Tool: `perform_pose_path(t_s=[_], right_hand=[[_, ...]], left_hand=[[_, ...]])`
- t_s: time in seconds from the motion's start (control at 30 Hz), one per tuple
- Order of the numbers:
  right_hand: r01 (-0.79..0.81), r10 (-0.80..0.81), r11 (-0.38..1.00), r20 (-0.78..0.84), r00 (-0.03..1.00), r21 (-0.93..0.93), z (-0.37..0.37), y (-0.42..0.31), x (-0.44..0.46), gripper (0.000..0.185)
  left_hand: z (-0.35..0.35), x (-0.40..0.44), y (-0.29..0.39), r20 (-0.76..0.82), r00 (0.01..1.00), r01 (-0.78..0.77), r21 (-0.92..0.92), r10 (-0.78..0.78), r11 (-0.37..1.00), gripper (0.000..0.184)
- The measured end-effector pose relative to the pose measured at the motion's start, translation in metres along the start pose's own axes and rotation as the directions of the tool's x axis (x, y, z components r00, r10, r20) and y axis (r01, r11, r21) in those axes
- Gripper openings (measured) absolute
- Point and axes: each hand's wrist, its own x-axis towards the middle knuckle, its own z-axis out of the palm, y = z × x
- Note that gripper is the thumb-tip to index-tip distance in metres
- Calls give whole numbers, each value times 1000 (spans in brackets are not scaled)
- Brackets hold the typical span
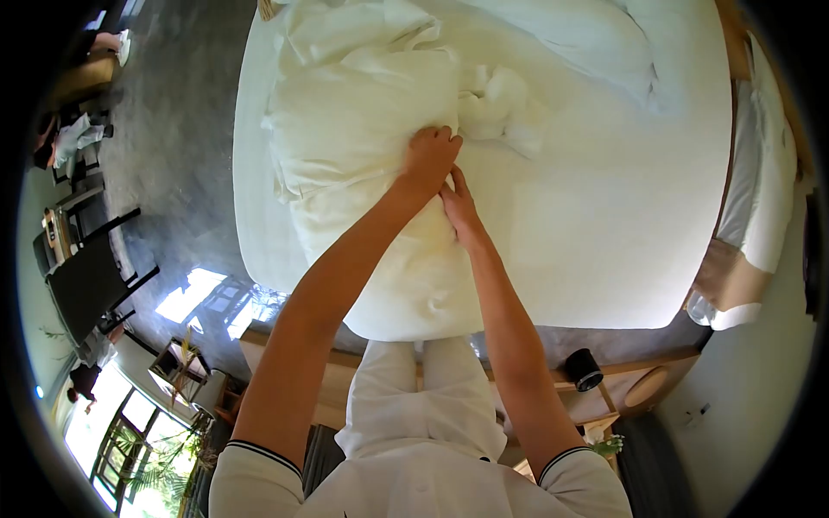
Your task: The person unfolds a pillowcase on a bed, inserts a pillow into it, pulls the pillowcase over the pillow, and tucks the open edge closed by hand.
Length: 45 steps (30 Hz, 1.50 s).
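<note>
A white duvet (363,112) lies folded and rumpled on the left part of the bed. My left hand (432,157) has its fingers curled onto the duvet's right edge, near the middle of the bed. Just below it, my right hand (460,207) grips the same edge, its fingers close to my left wrist and partly hidden. A bunched end of white cloth (501,99) spreads out to the right, beyond both hands. Under all of this is the mattress with a smooth white sheet (596,224).
White pillows or bedding (587,34) lie at the upper right. A dark chair (91,285) stands on the grey floor (177,147) to the left. Near my right side are a black lamp (584,369) and a wooden ledge (643,371). More white bedding (760,190) hangs at the far right.
</note>
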Motion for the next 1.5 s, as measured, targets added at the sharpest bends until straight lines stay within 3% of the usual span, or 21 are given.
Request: perform_pose_path(t_s=[0.03, 0.07, 0.1, 0.17, 0.23, 0.3, 0.43, 0.5, 0.57, 0.63, 0.7, 0.8, 0.9, 0.93, 1.0, 1.07, 1.17, 1.23, 1.33, 1.4, 1.5], right_hand=[[2, -2, 1000, 3, 1000, 15, 5, -20, -15, 84], [-57, 56, 998, 73, 996, 15, 12, -45, -33, 83], [105, -103, 994, 96, 990, -13, 19, -45, -39, 80], [422, -413, 905, 135, 901, -50, 33, -45, -49, 76], [379, -347, 913, 203, 916, -149, 45, -96, -97, 75], [639, -628, 682, 163, 761, -356, 66, -104, -129, 78], [662, -604, 563, 301, 738, -495, 97, -182, -209, 73], [656, -556, 521, 366, 746, -546, 113, -188, -216, 74], [694, -630, 388, 375, 680, -606, 131, -183, -206, 74], [704, -610, 365, 415, 675, -609, 153, -163, -173, 74], [716, -586, 368, 449, 674, -593, 167, -142, -139, 76], [787, -732, 108, 486, 477, -608, 168, -129, -121, 84], [796, -765, 141, 445, 465, -589, 174, -139, -129, 88], [828, -737, 257, 453, 501, -499, 177, -131, -123, 93], [845, -728, 264, 478, 491, -466, 188, -117, -113, 95], [858, -720, 280, 497, 484, -431, 198, -107, -108, 98], [829, -711, 184, 511, 483, -528, 215, -106, -106, 98], [744, -698, 16, 525, 487, -669, 226, -109, -113, 94], [717, -711, 11, 499, 496, -697, 238, -115, -112, 91], [702, -733, -57, 507, 454, -710, 243, -107, -97, 90], [719, -750, -122, 538, 385, -684, 251, -80, -69, 75]], left_hand=[[-12, -4, -2, 6, 1000, -7, 13, 7, 1000, 24], [-33, -9, -3, -75, 995, 45, -225, -63, 973, 21], [-55, -16, -3, -132, 980, 75, -454, -151, 888, 18], [-96, -34, -5, -189, 963, 58, -554, -193, 830, 16], [-137, -57, -6, -250, 937, 29, -643, -246, 766, 15], [-176, -85, -11, -329, 865, -31, -790, -379, 613, 13], [-217, -142, -13, -489, 706, -145, -808, -512, 571, 14], [-220, -156, -16, -585, 592, -85, -730, -555, 678, 13], [-206, -169, -37, -649, 536, 117, -577, -540, 808, 10], [-191, -173, -57, -455, 546, 232, -724, -703, 649, 9], [-187, -168, -74, -455, 580, 257, -685, -676, 682, 14], [-193, -162, -104, -482, 689, 223, -569, -541, 792, 19], [-220, -148, -114, -503, 719, 161, -550, -479, 819, 25], [-226, -141, -114, -505, 716, 157, -556, -482, 816, 25], [-235, -132, -118, -595, 760, 136, -250, -263, 959, 28], [-233, -130, -133, -530, 814, 125, -241, -238, 962, 29], [-235, -128, -148, -467, 861, 118, -202, -201, 972, 28], [-232, -131, -160, -462, 865, 127, -177, -197, 976, 26], [-227, -143, -187, -393, 897, 146, -168, -202, 975, 28], [-226, -164, -192, -405, 846, 55, -580, -347, 813, 24], [-199, -206, -166, -386, 841, 74, -612, -379, 788, 26]])
